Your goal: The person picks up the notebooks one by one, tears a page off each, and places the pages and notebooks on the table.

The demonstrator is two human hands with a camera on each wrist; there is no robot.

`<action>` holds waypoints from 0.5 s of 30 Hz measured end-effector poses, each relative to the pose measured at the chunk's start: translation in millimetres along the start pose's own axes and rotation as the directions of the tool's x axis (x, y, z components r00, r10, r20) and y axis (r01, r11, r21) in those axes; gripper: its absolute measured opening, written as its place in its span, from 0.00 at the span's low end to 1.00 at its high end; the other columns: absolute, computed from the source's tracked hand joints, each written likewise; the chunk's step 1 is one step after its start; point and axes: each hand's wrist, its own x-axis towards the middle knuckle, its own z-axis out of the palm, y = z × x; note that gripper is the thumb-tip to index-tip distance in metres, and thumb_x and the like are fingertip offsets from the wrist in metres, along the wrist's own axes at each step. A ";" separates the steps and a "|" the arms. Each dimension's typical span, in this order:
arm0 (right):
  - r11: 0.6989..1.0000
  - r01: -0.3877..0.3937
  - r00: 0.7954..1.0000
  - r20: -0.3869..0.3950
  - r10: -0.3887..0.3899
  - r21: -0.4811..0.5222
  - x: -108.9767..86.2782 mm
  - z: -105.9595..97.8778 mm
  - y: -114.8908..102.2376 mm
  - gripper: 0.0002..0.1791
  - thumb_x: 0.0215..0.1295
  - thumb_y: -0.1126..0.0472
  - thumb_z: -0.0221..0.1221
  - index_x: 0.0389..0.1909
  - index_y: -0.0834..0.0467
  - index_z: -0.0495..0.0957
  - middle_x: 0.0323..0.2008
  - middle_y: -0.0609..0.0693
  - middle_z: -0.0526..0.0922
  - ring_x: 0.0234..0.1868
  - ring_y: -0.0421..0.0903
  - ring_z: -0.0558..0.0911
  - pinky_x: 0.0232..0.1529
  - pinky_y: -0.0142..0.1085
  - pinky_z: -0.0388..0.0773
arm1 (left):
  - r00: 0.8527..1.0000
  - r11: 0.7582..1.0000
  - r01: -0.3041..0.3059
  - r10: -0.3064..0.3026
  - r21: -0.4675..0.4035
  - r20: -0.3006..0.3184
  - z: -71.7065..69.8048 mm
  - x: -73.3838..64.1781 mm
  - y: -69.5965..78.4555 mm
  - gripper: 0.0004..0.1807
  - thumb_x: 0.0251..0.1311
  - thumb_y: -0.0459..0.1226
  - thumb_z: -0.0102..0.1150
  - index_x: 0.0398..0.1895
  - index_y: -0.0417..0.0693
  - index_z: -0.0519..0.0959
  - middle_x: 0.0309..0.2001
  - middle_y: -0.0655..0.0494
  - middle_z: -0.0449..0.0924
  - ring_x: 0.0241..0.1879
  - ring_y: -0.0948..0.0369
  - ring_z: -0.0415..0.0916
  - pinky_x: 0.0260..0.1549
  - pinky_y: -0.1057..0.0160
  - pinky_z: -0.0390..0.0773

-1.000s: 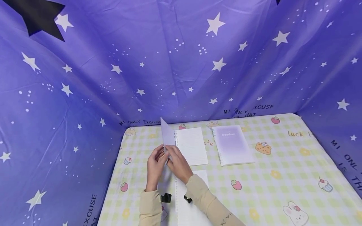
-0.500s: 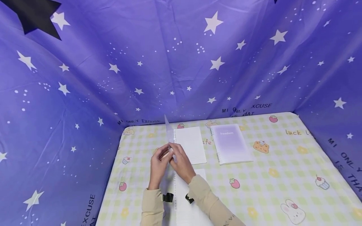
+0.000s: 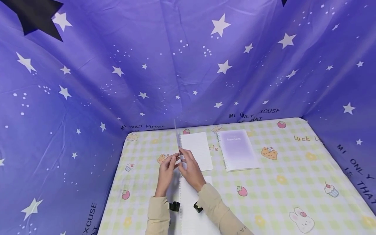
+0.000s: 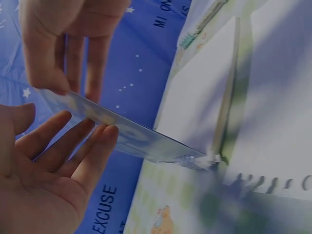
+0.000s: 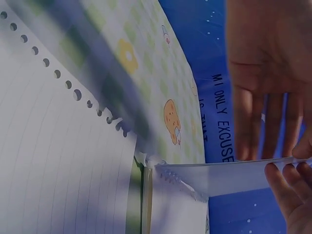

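Observation:
An open spiral notebook (image 3: 199, 150) with white lined pages lies near the table's far edge. Its thin pale purple cover (image 4: 146, 136) stands up almost edge-on at the binding. My left hand (image 3: 166, 174) is on the cover's left side; in the left wrist view its fingers look fairly straight, fingertips against the cover and thumb apart from it. From the other side my right hand (image 3: 191, 168) pinches the cover's edge, some of its fingers hidden behind it. Closer to me, partly under the right sleeve, lies lined white paper (image 5: 53, 146) with punched holes down its left edge.
A second, closed notebook (image 3: 239, 150), purple with "freedom" on the front, lies to the right. The checked tablecloth (image 3: 282, 202) carries printed cartoon pictures. Purple star-patterned curtains (image 3: 164, 65) hang close behind and beside the table.
The cover has swung rightward from a leftward lean to nearly upright. Both hands have shifted slightly right with it. The other notebook and the punched paper stay where they were.

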 end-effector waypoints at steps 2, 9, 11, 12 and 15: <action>1.000 -0.006 1.000 -0.003 0.006 0.001 -0.4 -2.2 -0.2 0.33 0.63 0.75 0.56 0.71 0.64 0.64 0.60 0.58 0.73 0.59 0.51 0.78 0.54 0.34 0.82 | 1.000 1.000 0.011 -0.011 -0.006 0.014 0.8 0.7 -3.2 0.21 0.76 0.38 0.45 0.61 0.32 0.74 0.62 0.37 0.75 0.62 0.44 0.74 0.55 0.61 0.81; 1.000 -0.031 0.999 -0.016 0.031 -0.002 -1.3 -10.7 2.0 0.33 0.64 0.76 0.56 0.71 0.65 0.63 0.59 0.60 0.72 0.60 0.52 0.77 0.53 0.34 0.83 | 0.998 0.997 0.025 -0.030 0.078 0.057 6.7 -7.1 15.5 0.17 0.74 0.31 0.48 0.60 0.30 0.75 0.61 0.35 0.76 0.61 0.40 0.73 0.58 0.50 0.79; 0.999 -0.040 0.999 -0.024 0.040 0.002 -2.6 -12.8 2.9 0.33 0.64 0.76 0.56 0.70 0.64 0.63 0.59 0.60 0.73 0.60 0.53 0.77 0.52 0.35 0.83 | 0.997 0.986 0.016 -0.027 0.163 0.066 8.6 -9.8 19.4 0.18 0.73 0.32 0.48 0.60 0.31 0.75 0.61 0.36 0.76 0.62 0.40 0.73 0.59 0.45 0.77; 0.999 -0.043 0.999 -0.027 0.043 0.002 -3.4 -13.6 3.4 0.33 0.63 0.76 0.56 0.70 0.64 0.64 0.59 0.60 0.73 0.60 0.53 0.77 0.52 0.36 0.83 | 0.997 0.980 0.015 -0.029 0.197 0.069 9.4 -10.6 20.0 0.18 0.73 0.32 0.49 0.61 0.32 0.75 0.61 0.37 0.76 0.63 0.40 0.72 0.60 0.42 0.75; 0.998 -0.059 0.998 -0.033 0.059 -0.003 -6.2 -16.0 5.6 0.32 0.64 0.76 0.55 0.70 0.62 0.64 0.58 0.58 0.73 0.59 0.52 0.78 0.51 0.36 0.84 | 0.996 0.966 0.018 -0.039 0.259 0.076 11.4 -12.4 19.8 0.18 0.74 0.33 0.49 0.61 0.33 0.75 0.61 0.36 0.76 0.64 0.39 0.70 0.60 0.39 0.73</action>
